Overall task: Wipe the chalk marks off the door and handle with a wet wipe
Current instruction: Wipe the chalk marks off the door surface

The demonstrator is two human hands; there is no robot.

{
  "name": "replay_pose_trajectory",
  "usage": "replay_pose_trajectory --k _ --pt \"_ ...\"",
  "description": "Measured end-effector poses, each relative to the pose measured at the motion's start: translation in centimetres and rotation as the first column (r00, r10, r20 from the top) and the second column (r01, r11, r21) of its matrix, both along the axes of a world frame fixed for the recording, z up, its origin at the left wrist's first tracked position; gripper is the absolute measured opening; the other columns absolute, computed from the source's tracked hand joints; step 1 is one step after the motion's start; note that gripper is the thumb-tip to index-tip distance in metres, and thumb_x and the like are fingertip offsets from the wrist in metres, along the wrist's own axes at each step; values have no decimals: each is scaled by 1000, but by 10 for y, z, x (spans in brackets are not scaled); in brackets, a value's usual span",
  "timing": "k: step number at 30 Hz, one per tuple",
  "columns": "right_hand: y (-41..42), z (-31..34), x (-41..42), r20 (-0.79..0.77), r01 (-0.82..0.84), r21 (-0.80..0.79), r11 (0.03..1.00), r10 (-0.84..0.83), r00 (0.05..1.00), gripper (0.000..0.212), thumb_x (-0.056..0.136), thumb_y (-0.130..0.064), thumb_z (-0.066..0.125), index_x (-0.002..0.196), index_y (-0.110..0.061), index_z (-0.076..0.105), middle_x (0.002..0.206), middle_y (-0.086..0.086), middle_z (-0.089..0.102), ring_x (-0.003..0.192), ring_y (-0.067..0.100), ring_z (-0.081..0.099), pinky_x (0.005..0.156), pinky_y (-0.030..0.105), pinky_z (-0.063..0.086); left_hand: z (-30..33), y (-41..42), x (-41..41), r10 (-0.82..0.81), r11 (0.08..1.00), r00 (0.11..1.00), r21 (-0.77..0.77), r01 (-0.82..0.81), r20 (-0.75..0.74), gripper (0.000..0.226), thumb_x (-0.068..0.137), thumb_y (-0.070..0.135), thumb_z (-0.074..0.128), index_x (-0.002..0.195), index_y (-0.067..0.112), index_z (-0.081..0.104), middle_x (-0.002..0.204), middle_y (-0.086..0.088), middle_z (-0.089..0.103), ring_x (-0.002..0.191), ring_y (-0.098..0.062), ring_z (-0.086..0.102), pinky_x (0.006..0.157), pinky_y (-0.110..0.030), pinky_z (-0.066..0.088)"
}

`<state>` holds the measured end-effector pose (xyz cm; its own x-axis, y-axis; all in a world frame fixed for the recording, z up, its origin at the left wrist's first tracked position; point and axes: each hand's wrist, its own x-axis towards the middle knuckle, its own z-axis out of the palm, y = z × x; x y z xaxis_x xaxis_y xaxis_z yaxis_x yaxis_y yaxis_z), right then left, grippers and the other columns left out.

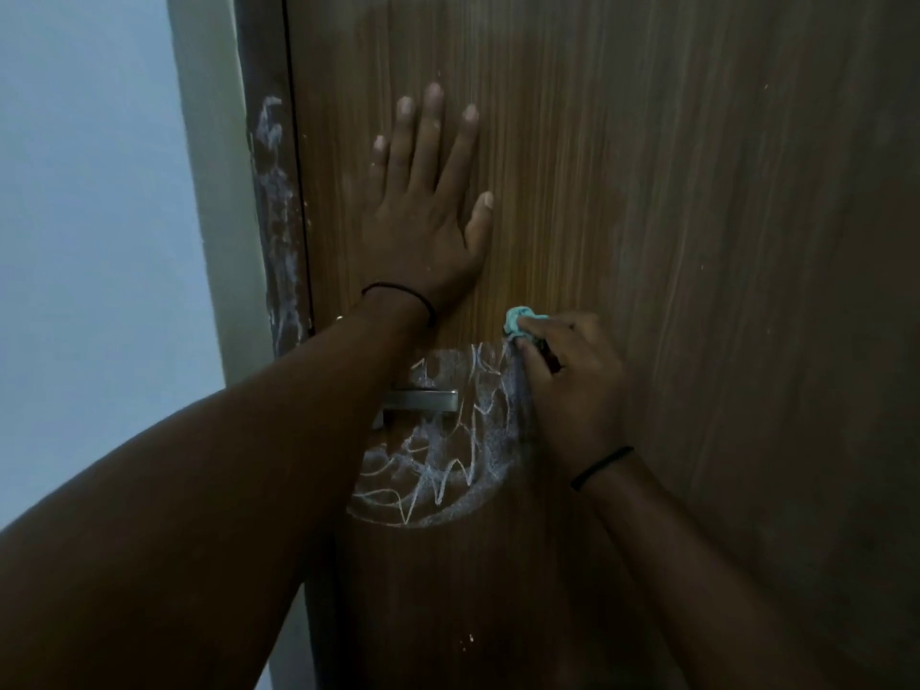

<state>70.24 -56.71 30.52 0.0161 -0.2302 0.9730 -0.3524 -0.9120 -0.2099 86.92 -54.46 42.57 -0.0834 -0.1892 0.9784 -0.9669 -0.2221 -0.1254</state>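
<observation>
A brown wooden door (672, 191) fills the view. White chalk scribbles (448, 465) cover a rounded patch around the metal handle (423, 401), whose left part my left forearm hides. My left hand (428, 206) lies flat on the door above the handle, fingers straight and spread. My right hand (572, 385) grips a crumpled teal wet wipe (517, 323) and holds it against the door at the upper right edge of the chalk patch.
More chalk smears (279, 231) run down the dark door frame at the left. Beyond the frame is a pale wall (89, 216). A few small white specks dot the door lower down.
</observation>
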Motion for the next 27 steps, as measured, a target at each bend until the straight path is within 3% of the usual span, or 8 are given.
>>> replay_pose_trajectory --k 6,9,13,15,18,20,23,27 --pt "0 -10 -8 4 9 71 997 -10 1000 16 85 -10 76 101 -9 76 97 4 69 84 14 64 78 6 42 -2 0 -1 16 1000 1000 -17 -15 6 64 100 46 31 156 21 15 164 -12 11 151 -29 7 122 -46 5" --pt "0 -3 2 37 56 53 997 -58 998 13 85 -12 76 97 -10 76 93 4 67 81 14 62 73 17 45 0 -1 -2 14 999 1000 -47 -14 8 63 100 46 31 156 21 18 163 -12 14 151 -30 9 122 -46 7" --pt "6 -23 6 -138 42 -9 999 -43 990 12 86 -9 75 98 -8 74 91 5 68 80 13 61 71 32 53 -2 -1 0 4 999 1000 -52 -4 1 63 100 45 32 156 20 18 163 -12 14 151 -30 9 123 -45 5" --pt "-3 -29 -7 -73 71 2 997 -70 995 10 86 -11 75 96 -9 74 92 3 68 82 13 61 72 36 53 -3 0 -1 5 998 1000 -58 -5 7 63 100 45 32 156 20 19 163 -12 14 151 -29 9 123 -44 5" --pt "-10 -20 -4 83 95 23 995 -96 992 8 86 -11 75 94 -10 73 92 2 67 81 13 61 74 26 50 -3 -1 -2 12 997 1000 -71 -12 8 63 100 45 32 156 21 19 163 -11 15 151 -29 9 123 -45 7" --pt "-3 -18 8 30 60 24 998 -61 998 10 86 -8 75 96 -8 73 93 3 67 81 8 59 74 17 46 -3 -1 -1 3 998 1000 -65 -3 4 63 100 45 32 156 21 18 164 -11 14 151 -29 8 123 -45 6" --pt "0 -31 4 -94 18 38 999 -14 995 11 86 -10 73 97 -8 73 94 3 67 82 6 57 73 23 51 -3 1 -2 5 999 1000 -49 -5 -4 63 100 45 32 156 21 17 164 -10 12 152 -28 7 123 -44 5" --pt "-10 -12 -7 52 99 71 993 -103 993 8 90 -18 69 96 -14 70 93 0 65 76 9 57 64 20 47 -4 -1 -2 -2 999 1000 -48 2 -4 63 100 44 32 156 21 16 164 -10 11 152 -28 6 123 -45 5"
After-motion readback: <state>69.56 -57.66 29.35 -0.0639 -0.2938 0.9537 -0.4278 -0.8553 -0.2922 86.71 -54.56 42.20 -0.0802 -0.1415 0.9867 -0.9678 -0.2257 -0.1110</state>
